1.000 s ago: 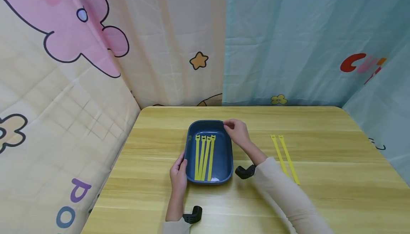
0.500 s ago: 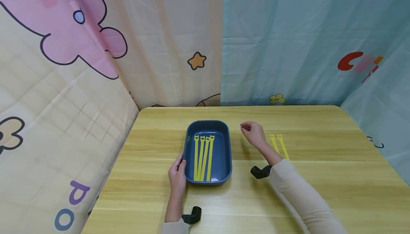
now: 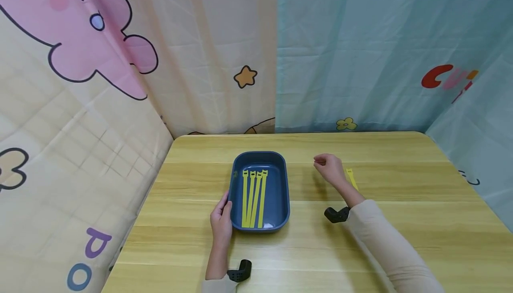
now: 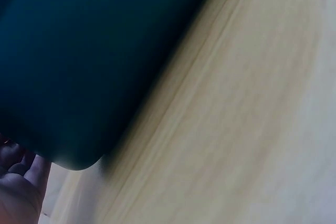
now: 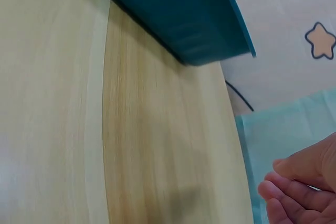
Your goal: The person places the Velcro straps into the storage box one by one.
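Note:
A deep blue rectangular tray (image 3: 277, 201) stands on the table, with several yellow strap-like cable ties (image 3: 245, 199) lying lengthwise inside it, their slotted heads at the far end. My left hand (image 3: 221, 224) holds the tray's left side, thumb near the rim; in the left wrist view its fingers (image 4: 39, 174) are against the tray's outer wall. To the right of the tray, my right hand (image 3: 331, 169) is in the air above the table, fingers loosely bent and holding nothing. One yellow cable tie (image 3: 351, 178) shows beyond my right forearm, which hides its lower part.
The wooden table (image 3: 192, 177) reaches back to patterned curtains (image 3: 344, 52) and has rounded far corners. A black wrist mount (image 3: 337, 215) sits on my right wrist, another black mount (image 3: 240, 270) on my left.
My right hand has left the tray's far right corner and moved right. The forearm now covers most of the cable ties on the table. My left hand stays on the tray.

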Demonstrator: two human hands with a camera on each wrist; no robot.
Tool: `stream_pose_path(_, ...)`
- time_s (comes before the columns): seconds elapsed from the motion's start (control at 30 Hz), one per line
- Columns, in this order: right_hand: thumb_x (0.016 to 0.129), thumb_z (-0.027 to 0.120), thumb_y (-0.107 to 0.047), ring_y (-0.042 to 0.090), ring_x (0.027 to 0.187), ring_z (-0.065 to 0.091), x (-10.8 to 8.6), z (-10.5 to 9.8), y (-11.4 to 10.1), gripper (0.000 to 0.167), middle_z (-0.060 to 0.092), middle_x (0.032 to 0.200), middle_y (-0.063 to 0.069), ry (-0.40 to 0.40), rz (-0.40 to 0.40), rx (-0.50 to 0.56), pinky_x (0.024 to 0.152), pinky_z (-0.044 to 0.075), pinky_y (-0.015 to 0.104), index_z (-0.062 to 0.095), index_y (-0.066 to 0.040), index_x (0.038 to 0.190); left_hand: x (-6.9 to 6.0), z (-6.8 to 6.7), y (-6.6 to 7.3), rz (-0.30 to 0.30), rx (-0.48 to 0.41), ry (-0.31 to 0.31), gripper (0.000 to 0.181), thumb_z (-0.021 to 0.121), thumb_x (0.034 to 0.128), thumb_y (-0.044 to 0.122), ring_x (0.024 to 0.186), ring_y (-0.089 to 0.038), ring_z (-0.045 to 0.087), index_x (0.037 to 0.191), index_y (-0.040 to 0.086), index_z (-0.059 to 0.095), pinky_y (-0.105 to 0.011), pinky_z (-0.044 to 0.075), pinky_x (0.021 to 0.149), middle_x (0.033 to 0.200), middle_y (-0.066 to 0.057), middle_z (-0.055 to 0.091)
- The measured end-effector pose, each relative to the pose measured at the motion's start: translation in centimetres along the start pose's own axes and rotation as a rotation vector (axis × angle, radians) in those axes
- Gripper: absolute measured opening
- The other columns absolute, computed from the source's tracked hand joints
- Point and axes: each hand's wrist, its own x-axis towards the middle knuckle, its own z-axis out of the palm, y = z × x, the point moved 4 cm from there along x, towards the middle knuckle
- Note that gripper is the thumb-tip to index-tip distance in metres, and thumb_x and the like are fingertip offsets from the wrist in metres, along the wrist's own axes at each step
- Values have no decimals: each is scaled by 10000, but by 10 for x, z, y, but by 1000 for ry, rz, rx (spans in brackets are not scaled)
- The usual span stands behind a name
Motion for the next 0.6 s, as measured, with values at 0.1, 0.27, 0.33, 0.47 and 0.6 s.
stream_pose_path(0.1,875,568,-12,361,921,594,0,-4,10,263,626,998,248,10,19,7,791,498,453,594,125,1098,0,1,0,-4,-4,2,366,446,954,58,1269,-206,367,1304,-48,472,-302,334,1009,1343,-143,461)
stream_pose_path(0.27,865,574,-2,383,929,584,0,-10,26,269,617,995,267,16,49,22,804,489,471,587,144,1090,0,1,0,-8,-10,-2,365,442,958,63,1272,-202,364,1308,-39,473,-304,329,1012,1349,-143,454)
stream_pose_path(0.33,866,572,0,389,933,579,0,-13,32,271,612,999,273,17,59,23,802,489,472,581,150,1092,0,1,1,-7,-12,-3,364,441,960,67,1274,-205,361,1308,-37,474,-305,328,1012,1353,-152,448)
stream_pose_path(0.47,871,573,-5,388,941,574,-1,-20,43,274,606,1013,275,25,83,14,795,493,463,578,147,1099,0,1,1,-1,-16,-3,364,438,960,63,1274,-218,361,1305,-44,473,-300,333,1008,1353,-166,444)
stream_pose_path(0.6,870,572,-9,392,943,570,-3,-25,49,275,604,1016,279,30,111,7,793,496,461,579,149,1096,0,0,0,3,-15,-5,365,439,958,58,1272,-217,363,1305,-52,469,-286,339,1004,1349,-159,449)
